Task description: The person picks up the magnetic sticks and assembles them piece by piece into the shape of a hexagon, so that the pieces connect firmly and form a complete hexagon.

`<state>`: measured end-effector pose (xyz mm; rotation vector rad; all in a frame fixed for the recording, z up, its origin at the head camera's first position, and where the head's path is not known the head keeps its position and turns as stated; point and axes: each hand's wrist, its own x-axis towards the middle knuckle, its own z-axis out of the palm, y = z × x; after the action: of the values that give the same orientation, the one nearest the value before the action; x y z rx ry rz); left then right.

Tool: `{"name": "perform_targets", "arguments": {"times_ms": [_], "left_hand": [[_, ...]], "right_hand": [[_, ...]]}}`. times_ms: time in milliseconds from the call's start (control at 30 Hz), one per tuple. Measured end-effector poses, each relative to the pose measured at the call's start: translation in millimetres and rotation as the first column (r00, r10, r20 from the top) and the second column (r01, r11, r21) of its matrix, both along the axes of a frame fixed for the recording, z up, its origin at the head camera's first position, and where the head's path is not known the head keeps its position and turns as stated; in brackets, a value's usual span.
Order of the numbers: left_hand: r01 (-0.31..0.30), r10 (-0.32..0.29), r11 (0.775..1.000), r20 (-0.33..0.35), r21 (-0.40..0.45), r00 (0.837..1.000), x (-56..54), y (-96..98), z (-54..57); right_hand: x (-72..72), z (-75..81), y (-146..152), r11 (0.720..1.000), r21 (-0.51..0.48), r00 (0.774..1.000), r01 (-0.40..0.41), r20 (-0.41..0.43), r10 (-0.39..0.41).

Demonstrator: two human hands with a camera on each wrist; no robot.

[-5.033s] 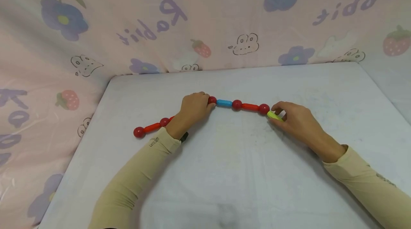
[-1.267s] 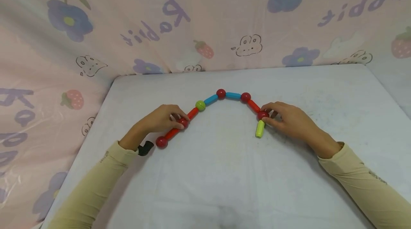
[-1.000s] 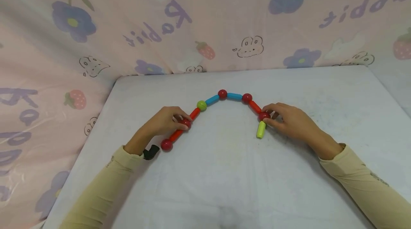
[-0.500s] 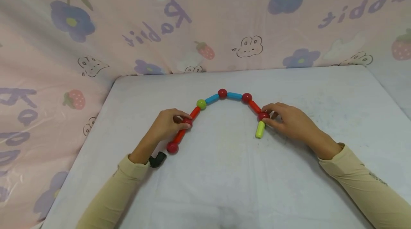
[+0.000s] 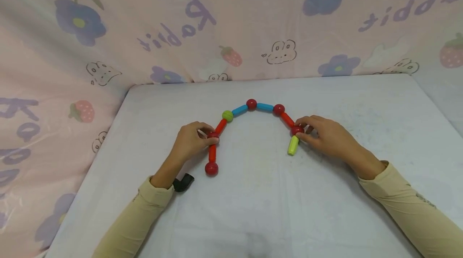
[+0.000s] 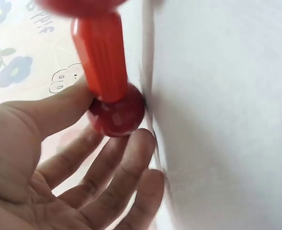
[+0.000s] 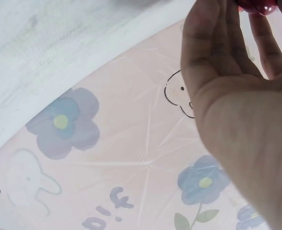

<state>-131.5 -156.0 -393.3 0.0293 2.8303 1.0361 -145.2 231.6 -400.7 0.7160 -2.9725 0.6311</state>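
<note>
An arch of toy balls and rods lies on the white table. My left hand pinches a red ball between thumb and fingers; from it a red rod runs toward me to a red end ball. Beyond it come another red rod, a green ball, and blue rods between red balls. On the right side, my right hand pinches a red ball, from which a yellow-green rod points toward me. The right wrist view shows little of that ball.
The white tabletop is bounded at the back and left by a pink printed curtain. A black object sits at my left wrist, beside the red end ball.
The chain has bent from a shallow line into an arch. Its left end swung rightward with my left hand. The right hand shifted from the yellow-green rod to the red ball and has since stayed.
</note>
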Motion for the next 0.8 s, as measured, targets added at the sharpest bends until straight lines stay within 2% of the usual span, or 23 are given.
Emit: {"name": "perform_targets", "arguments": {"times_ms": [267, 367, 433, 467, 533, 633, 667, 733, 800], "left_hand": [[0.004, -0.004, 1.0, 0.007, -0.011, 1.0, -0.2, -0.7, -0.7], [0.08, -0.08, 0.997, -0.025, -0.023, 0.996, -1.8, -4.6, 1.6], [0.176, -0.177, 0.984, -0.069, -0.027, 0.982, -2.4, -9.5, 5.4], [0.242, -0.243, 0.97, -0.091, -0.022, 0.966, -2.3, -12.3, 8.0], [0.386, -0.383, 0.923, -0.108, 0.001, 0.917, -1.4, -17.6, 13.1], [0.58, -0.577, 0.814, -0.081, 0.023, 0.813, 3.2, -22.2, 19.5], [0.627, -0.625, 0.779, -0.064, 0.022, 0.778, 4.6, -22.2, 20.7], [0.691, -0.691, 0.723, -0.035, -0.002, 0.722, 7.0, -20.9, 21.9], [0.732, -0.732, 0.681, -0.02, -0.021, 0.681, 8.1, -17.8, 21.6]], "right_hand": [[0.4, 0.7, 0.9, 1.0, 0.0, 1.0, -0.005, 0.007, 0.005], [1.3, 0.5, 2.3, 1.0, -0.011, 1.0, -0.012, 0.004, 0.012], [1.9, -0.1, 3.7, 0.999, -0.026, 0.999, -0.027, -0.018, 0.026], [2.0, -0.3, 4.5, 0.998, -0.038, 0.998, -0.045, -0.038, 0.044], [1.8, -0.8, 6.6, 0.993, -0.053, 0.991, -0.104, -0.095, 0.098], [-0.4, -1.6, 8.6, 0.968, -0.049, 0.955, -0.245, -0.186, 0.232], [-1.1, -1.8, 8.7, 0.955, -0.035, 0.936, -0.295, -0.211, 0.281], [-2.6, -1.9, 7.9, 0.926, -0.007, 0.9, -0.378, -0.237, 0.365], [-3.4, -2.2, 6.8, 0.904, 0.018, 0.873, -0.428, -0.249, 0.418]]}}
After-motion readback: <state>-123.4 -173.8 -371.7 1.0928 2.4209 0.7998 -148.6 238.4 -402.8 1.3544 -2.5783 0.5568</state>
